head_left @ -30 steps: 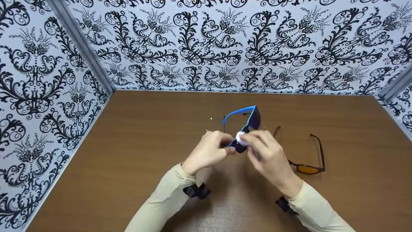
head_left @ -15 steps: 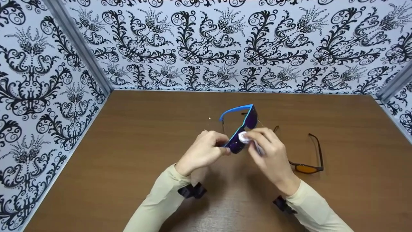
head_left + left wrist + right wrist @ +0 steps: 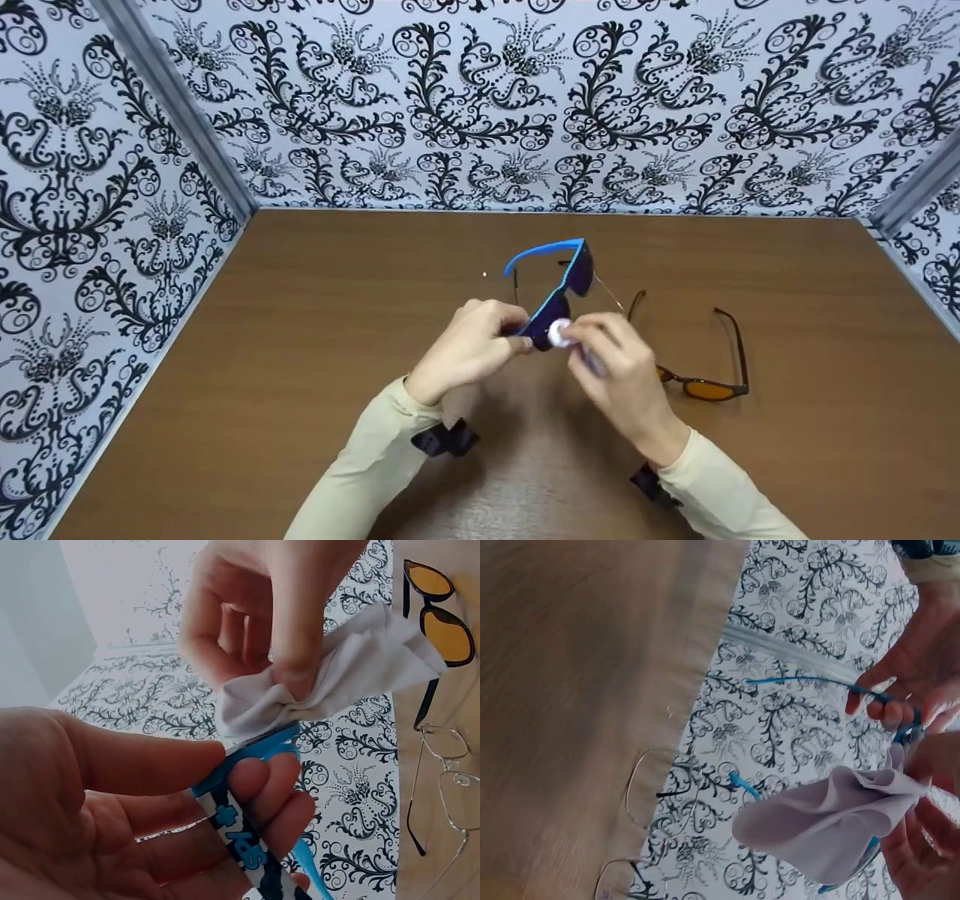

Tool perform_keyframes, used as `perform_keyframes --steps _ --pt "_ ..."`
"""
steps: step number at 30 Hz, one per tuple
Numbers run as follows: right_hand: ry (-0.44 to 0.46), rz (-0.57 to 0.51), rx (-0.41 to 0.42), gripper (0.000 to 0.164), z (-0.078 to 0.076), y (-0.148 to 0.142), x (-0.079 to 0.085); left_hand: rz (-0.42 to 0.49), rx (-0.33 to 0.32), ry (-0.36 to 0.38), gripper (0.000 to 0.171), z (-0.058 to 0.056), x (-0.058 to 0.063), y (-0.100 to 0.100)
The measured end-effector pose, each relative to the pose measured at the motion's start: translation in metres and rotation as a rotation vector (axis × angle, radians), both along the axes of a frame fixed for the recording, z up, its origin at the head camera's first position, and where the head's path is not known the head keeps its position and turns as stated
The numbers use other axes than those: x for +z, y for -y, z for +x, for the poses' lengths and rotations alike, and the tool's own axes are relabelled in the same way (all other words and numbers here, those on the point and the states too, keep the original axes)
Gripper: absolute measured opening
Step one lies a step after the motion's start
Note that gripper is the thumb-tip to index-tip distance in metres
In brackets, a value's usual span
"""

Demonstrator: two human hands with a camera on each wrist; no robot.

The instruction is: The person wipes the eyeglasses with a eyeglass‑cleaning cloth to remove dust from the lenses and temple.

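Note:
My left hand [image 3: 469, 349] pinches one end of the sunglasses [image 3: 581, 276], which have a blue frame and dark lenses. In the left wrist view, a black-and-white patterned temple [image 3: 240, 844] with blue lettering runs across the fingers. The far temple points away to the left in the head view. My right hand [image 3: 622, 375] pinches a pale, crumpled cloth [image 3: 337, 679] between thumb and fingers. Its bunched part lies at the lens nearest the left hand, and the loose end of the cloth [image 3: 817, 832] hangs out behind the fingers.
Glasses with orange lenses [image 3: 709, 389] lie on the wooden table [image 3: 337, 300], right of the right hand. Thin wire-rimmed glasses [image 3: 450, 746] lie beyond the hands, partly hidden in the head view. Patterned panels [image 3: 480, 97] stand at the back and sides.
The cloth has moved over the dark lens, slightly right and then back down toward the left hand's end. Hands and sunglasses have drifted slightly left in the head view.

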State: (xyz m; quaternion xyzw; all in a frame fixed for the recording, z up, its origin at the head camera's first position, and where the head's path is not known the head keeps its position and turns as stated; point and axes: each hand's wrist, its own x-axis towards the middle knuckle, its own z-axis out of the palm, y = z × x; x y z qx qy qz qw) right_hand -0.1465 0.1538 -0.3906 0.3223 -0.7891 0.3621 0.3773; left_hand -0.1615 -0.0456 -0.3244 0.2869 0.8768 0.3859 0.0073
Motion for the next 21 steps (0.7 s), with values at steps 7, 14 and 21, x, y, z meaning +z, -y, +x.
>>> perform_keyframes --steps 7,14,21 --pt "0.008 -0.107 -0.054 0.027 -0.003 0.004 0.015 -0.056 -0.074 0.002 0.006 0.002 0.002 -0.003" --pt "-0.139 0.069 0.11 0.026 0.003 0.007 0.008 0.0 -0.036 -0.006 0.012 0.0 0.0 -0.001" --pt "0.008 0.051 0.006 0.025 0.0 -0.014 0.001 -0.006 -0.036 -0.005 0.006 0.0 -0.001 0.008"
